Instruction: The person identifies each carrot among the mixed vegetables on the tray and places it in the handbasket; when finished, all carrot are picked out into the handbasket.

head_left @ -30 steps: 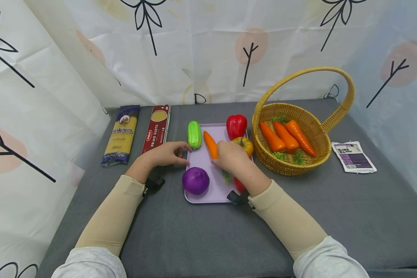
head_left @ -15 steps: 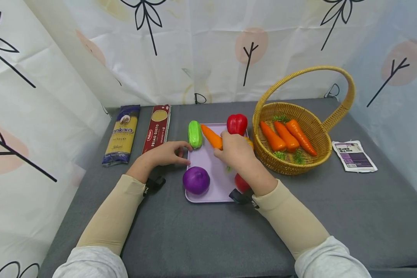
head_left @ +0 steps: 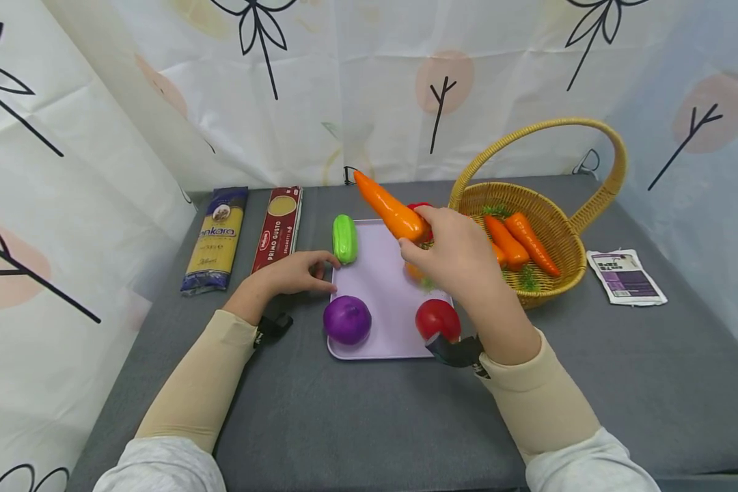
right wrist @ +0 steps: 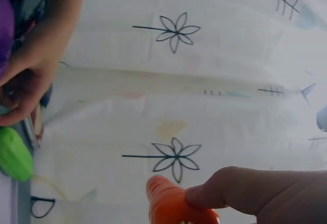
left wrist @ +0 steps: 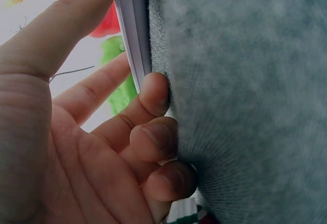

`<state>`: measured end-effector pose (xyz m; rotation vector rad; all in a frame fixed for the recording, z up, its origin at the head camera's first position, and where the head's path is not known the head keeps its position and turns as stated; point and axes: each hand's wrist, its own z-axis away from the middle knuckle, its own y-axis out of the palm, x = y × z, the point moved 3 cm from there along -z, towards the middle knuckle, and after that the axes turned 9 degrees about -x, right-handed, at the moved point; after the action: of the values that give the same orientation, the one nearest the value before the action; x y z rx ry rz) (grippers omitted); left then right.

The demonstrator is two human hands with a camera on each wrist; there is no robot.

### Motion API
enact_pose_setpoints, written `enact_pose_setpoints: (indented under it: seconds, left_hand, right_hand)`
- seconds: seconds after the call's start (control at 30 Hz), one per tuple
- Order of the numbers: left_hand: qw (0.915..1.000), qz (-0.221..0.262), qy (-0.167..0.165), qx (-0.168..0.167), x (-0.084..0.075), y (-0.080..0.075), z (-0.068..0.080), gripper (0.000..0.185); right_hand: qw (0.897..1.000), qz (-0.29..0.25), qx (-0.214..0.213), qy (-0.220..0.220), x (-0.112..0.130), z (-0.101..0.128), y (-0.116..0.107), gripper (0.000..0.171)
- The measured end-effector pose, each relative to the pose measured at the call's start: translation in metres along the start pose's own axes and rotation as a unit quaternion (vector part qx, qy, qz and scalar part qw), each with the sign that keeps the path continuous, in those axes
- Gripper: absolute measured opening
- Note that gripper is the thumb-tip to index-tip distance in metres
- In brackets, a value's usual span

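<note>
An orange carrot (head_left: 390, 208) is raised over the far part of the lilac tray (head_left: 384, 273), its tip pointing up and left. My right hand (head_left: 458, 256) grips its thick end between thumb and fingers; the right wrist view shows the thumb (right wrist: 230, 188) pressed on it. At the tray's left edge rests my left hand (head_left: 292, 272), thumb and index finger touching the rim (left wrist: 134, 40), the other fingers loosely bent against the cloth. On the tray are a green cucumber-like vegetable (head_left: 345, 239), a purple round vegetable (head_left: 347, 320) and a red round vegetable (head_left: 438, 320).
A wicker basket (head_left: 553, 294) with a tall handle holds several carrots (head_left: 531, 242) right of the tray. Behind my right hand, a red pepper (head_left: 419, 205) is mostly hidden. Two spaghetti packs (head_left: 216, 239) lie back left, a white-purple packet (head_left: 626, 277) far right.
My right hand has lifted the carrot off the tray and carried it up and to the right, uncovering the red round vegetable. The left hand has stayed at the tray's edge.
</note>
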<state>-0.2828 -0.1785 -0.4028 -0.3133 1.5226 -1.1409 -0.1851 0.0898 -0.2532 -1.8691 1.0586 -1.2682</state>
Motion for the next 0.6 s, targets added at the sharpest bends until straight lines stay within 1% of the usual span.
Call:
enact_pose_setpoints:
  seconds: [0.13,0.23,0.4,0.47,0.53,0.6]
  left_hand:
    - [1.0000,-0.002,0.004,-0.001,0.000,0.000,-0.001,0.051]
    - [1.0000,-0.003,0.008,-0.002,0.001,0.000,-0.002,0.052]
    - [0.9999,-0.004,0.011,-0.003,0.002,0.000,-0.002,0.052]
    - [0.9999,-0.005,0.012,-0.003,0.002,0.000,-0.002,0.052]
    - [0.9999,-0.005,0.012,-0.003,0.001,0.000,-0.002,0.052]
    - [0.9999,-0.005,0.013,-0.003,0.001,0.000,-0.002,0.052]
  right_hand:
    - [1.000,-0.022,-0.021,0.002,-0.003,0.008,-0.024,0.051]
    - [0.999,-0.032,-0.035,0.008,-0.006,0.015,-0.040,0.051]
    - [0.997,-0.035,-0.073,0.007,-0.017,0.026,-0.066,0.048]
    - [0.996,-0.028,-0.090,0.011,-0.024,0.030,-0.076,0.047]
    - [0.994,-0.024,-0.100,0.022,-0.031,0.033,-0.085,0.047]
    - [0.994,-0.018,-0.099,0.045,-0.040,0.037,-0.093,0.048]
